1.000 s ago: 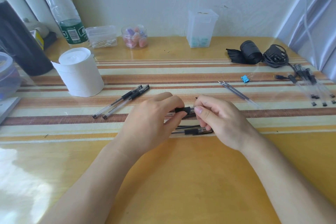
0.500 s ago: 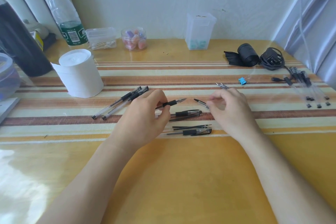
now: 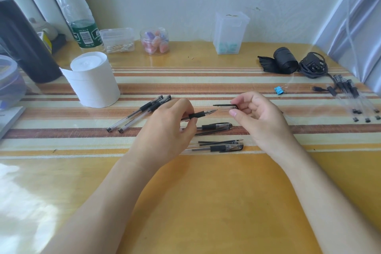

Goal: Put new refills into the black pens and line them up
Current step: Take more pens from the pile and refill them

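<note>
My left hand (image 3: 171,128) pinches an uncapped black pen (image 3: 201,114) by its rubbery ribbed grip, metal tip aimed right. My right hand (image 3: 257,117) pinches the clear cap (image 3: 225,107) by its black clip, just off that tip. Below them on the glossy striped tabletop (image 3: 206,202) lie two capped pens (image 3: 214,127) and thin loose refills (image 3: 220,142). Two finished clear-barrelled pens (image 3: 140,113) rest side by side near a soft white tissue roll (image 3: 93,80). The bottle's green label (image 3: 85,35) is too blurred to read.

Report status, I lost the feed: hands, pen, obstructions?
Left hand grips uncapped pen. Right hand holds its cap. Nothing between them.
</note>
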